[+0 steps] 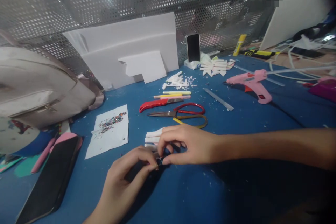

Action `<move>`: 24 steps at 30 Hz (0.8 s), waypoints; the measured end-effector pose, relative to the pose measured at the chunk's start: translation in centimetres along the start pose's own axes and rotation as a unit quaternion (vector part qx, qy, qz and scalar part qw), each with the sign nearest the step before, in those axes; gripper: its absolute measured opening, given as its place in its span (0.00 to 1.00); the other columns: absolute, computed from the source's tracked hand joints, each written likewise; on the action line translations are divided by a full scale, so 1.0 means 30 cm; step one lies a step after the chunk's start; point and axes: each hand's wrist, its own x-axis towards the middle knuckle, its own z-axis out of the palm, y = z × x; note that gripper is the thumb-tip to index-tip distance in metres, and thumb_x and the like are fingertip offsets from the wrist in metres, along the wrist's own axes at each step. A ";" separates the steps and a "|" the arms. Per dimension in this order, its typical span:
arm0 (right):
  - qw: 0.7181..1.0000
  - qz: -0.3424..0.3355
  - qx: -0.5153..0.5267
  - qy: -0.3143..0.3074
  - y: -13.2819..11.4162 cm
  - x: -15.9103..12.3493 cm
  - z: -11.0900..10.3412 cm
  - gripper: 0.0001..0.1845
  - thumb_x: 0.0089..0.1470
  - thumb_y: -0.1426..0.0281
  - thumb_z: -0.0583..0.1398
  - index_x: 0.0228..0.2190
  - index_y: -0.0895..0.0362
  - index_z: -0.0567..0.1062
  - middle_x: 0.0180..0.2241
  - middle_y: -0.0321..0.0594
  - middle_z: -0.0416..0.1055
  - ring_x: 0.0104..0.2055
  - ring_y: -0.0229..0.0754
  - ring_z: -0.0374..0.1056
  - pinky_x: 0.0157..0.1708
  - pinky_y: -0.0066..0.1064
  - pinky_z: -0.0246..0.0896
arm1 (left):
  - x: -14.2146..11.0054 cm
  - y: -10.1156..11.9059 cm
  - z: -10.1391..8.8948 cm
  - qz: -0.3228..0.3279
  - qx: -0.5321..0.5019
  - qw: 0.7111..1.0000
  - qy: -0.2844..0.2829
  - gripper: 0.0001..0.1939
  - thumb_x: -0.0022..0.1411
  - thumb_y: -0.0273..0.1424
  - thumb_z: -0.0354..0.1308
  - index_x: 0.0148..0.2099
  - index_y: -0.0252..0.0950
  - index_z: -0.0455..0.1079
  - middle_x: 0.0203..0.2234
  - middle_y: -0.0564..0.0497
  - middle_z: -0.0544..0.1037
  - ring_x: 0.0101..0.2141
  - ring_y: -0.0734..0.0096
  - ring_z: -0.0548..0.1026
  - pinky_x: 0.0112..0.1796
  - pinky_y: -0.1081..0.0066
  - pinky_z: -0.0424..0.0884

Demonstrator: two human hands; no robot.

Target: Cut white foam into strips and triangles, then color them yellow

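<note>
Above the blue table (pixel 194 189), my left hand (pixel 131 169) and my right hand (pixel 187 145) meet fingertip to fingertip. Both are closed in a pinch around something small that the fingers mostly hide; a dark, shiny bit shows between them. White rolled paper strips (pixel 152 135) lie just behind my right hand. Scissors (pixel 168 114) with one red and one yellow handle rest beyond it, beside a red-handled cutter (pixel 154 104). To the left, a white paper sheet (pixel 119 138) bears a scatter of tiny multicoloured pieces.
A pink glue gun (pixel 253 80) and a clear glue stick (pixel 219 99) lie at right. White paper scraps (pixel 177 79) and an upright phone (pixel 193 47) stand farther back. A dark phone (pixel 51 178) and a pale bag (pixel 44 87) take up the left.
</note>
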 end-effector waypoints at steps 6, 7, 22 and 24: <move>0.999 -0.005 0.046 0.010 -0.001 -0.008 0.018 0.06 0.55 0.69 0.64 0.34 0.59 0.75 0.31 0.33 0.64 0.33 0.31 0.61 0.32 0.22 0.56 | 0.003 -0.001 0.000 0.010 0.000 1.000 -0.008 0.06 0.66 0.25 0.55 0.36 0.41 0.68 0.29 0.59 0.75 0.32 0.81 0.74 0.38 0.82 0.68; 0.999 -0.002 0.053 0.010 0.000 -0.008 0.019 0.06 0.55 0.69 0.63 0.34 0.59 0.75 0.31 0.33 0.64 0.33 0.31 0.61 0.32 0.22 0.56 | 0.003 -0.003 0.001 0.012 0.001 1.000 -0.009 0.06 0.66 0.25 0.55 0.36 0.41 0.68 0.29 0.59 0.75 0.33 0.81 0.74 0.39 0.81 0.68; 0.992 0.024 0.119 0.030 0.001 -0.005 0.043 0.05 0.57 0.71 0.61 0.30 0.59 0.72 0.29 0.31 0.62 0.30 0.30 0.57 0.28 0.23 0.51 | -0.004 -0.012 0.000 0.052 0.032 0.998 -0.022 0.07 0.65 0.23 0.54 0.37 0.41 0.68 0.31 0.58 0.75 0.35 0.81 0.74 0.40 0.81 0.68; 0.992 0.021 0.119 0.034 0.001 -0.007 0.047 0.05 0.56 0.72 0.61 0.29 0.59 0.72 0.28 0.31 0.61 0.30 0.30 0.57 0.28 0.23 0.51 | -0.006 -0.013 -0.001 0.055 0.036 0.998 -0.022 0.07 0.66 0.23 0.54 0.37 0.40 0.68 0.31 0.58 0.75 0.35 0.80 0.74 0.41 0.81 0.68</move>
